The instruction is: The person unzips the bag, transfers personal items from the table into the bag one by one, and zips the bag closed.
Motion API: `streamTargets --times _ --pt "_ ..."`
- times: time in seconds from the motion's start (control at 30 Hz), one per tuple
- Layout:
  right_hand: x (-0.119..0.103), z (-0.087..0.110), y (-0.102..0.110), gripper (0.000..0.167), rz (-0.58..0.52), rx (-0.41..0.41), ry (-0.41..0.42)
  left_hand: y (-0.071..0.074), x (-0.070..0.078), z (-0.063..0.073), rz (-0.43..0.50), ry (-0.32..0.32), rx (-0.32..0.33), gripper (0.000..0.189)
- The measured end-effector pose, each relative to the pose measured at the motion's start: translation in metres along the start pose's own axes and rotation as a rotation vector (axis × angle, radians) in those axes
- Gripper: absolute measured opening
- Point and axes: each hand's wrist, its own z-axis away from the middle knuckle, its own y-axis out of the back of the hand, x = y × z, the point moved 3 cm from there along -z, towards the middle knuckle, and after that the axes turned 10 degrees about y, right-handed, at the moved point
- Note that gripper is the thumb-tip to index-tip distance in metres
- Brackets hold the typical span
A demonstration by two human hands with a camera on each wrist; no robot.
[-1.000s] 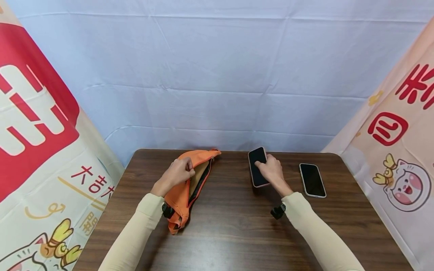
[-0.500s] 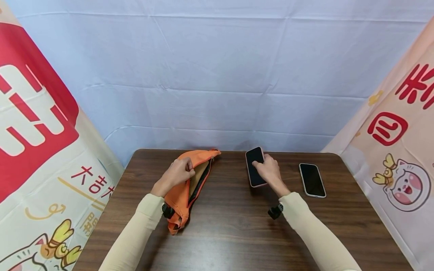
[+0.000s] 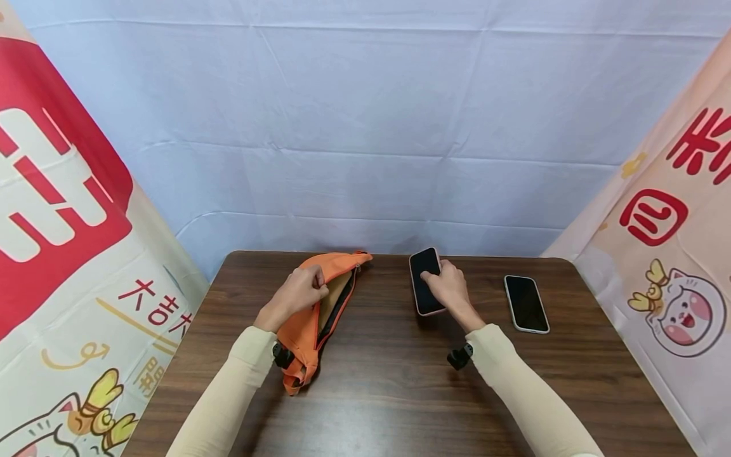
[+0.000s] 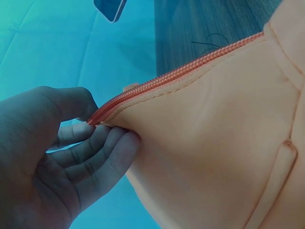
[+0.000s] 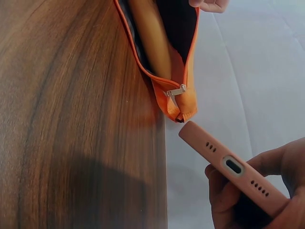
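Note:
An orange zippered waist bag (image 3: 299,330) lies on the left part of the table with its zip undone, so the tan and dark lining shows. My left hand (image 3: 298,292) pinches the zipped edge of the bag's opening between thumb and fingers; the left wrist view shows that orange zip edge (image 4: 176,74) close up. Held above the table by my right hand (image 3: 451,287) is a smartphone (image 3: 421,298) in a pink case, the thumb across its dark screen. In the right wrist view the charging port (image 5: 233,165) faces the camera, with the bag's metal zip pull (image 5: 176,90) beyond.
A second smartphone (image 3: 526,304) in a pale case lies screen up at the right of the brown wooden table (image 3: 388,393). Behind the table hangs a pale cloth (image 3: 365,127). Printed banners (image 3: 674,254) flank both sides.
My right hand has carried the pink-cased smartphone a short way left, towards the bag. My left hand and the bag have stayed in place.

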Motion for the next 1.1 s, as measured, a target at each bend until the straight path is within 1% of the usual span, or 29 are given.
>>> streamTargets --times 0.33,0.67,0.97,1.1 --pt "-0.004 -0.001 -0.004 0.043 0.011 0.017 -0.003 -0.001 0.000 0.000 -0.008 0.003 0.001 0.015" --pt "-0.007 -0.001 -0.007 0.045 -0.004 0.009 -0.003 -0.001 -0.001 -0.001 -0.007 -0.001 -0.004 0.015" --pt "-0.011 -0.002 -0.011 0.044 -0.017 0.010 -0.004 -0.001 -0.001 0.000 0.000 -0.005 -0.009 0.015" --pt "-0.014 -0.002 -0.013 0.044 -0.039 0.009 0.004 -0.001 0.000 0.000 0.001 -0.008 -0.006 0.015"
